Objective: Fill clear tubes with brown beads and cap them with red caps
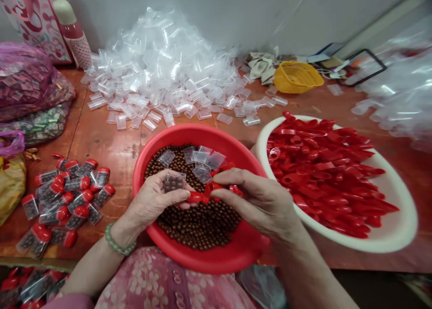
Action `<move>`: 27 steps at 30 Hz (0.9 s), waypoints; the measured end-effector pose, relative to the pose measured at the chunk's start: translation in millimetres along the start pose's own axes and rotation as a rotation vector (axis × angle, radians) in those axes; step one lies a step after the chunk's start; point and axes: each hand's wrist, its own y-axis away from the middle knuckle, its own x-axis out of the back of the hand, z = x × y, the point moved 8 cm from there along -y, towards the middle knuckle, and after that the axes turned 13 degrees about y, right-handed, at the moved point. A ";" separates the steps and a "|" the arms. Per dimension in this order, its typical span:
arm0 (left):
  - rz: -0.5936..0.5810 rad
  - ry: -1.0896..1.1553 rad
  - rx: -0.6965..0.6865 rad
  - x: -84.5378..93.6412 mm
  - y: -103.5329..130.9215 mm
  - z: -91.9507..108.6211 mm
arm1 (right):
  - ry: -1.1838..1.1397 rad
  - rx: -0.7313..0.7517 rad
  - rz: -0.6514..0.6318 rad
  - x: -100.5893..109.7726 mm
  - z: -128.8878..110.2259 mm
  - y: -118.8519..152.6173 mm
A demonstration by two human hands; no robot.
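Over a red basin (pixel 249 250) of brown balls (pixel 202 230), my left hand (pixel 157 196) holds a clear case (pixel 174 181) with brown balls inside. Its thumb and fingers also touch a red piece (pixel 196 197). Close on its right, my right hand (pixel 249 199) pinches another red piece (pixel 216 190) between thumb and index finger. The two red pieces meet or nearly meet; their contact is too small to tell. Several clear sleeves (pixel 203 158) and some red pieces lie on the balls behind my hands.
Filled red-capped cases (pixel 81 194) lie at left, near plastic bags (pixel 27 84). Clear sleeves (pixel 162 61) are heaped at the back beside a yellow basket (pixel 297 77). A white basin (pixel 401 210) of red pieces (pixel 324 174) stands at right. More capped cases (pixel 32 286) sit below the table edge.
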 end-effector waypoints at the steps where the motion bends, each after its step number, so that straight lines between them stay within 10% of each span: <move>1: 0.002 -0.012 0.001 -0.4 -0.1 -0.4 | 0.058 0.066 -0.089 -2.9 -9.2 -0.7; 7: 0.025 -0.092 -0.060 1.0 -0.2 4.7 | 0.217 0.239 -0.388 -33.5 -34.8 3.0; 16: 0.028 -0.034 -0.096 4.8 -4.5 6.0 | -0.025 -0.005 -0.272 -48.6 10.0 5.0; 27: 0.037 -0.069 -0.230 7.9 -4.8 14.1 | 0.660 -0.041 -0.700 -96.5 29.1 19.7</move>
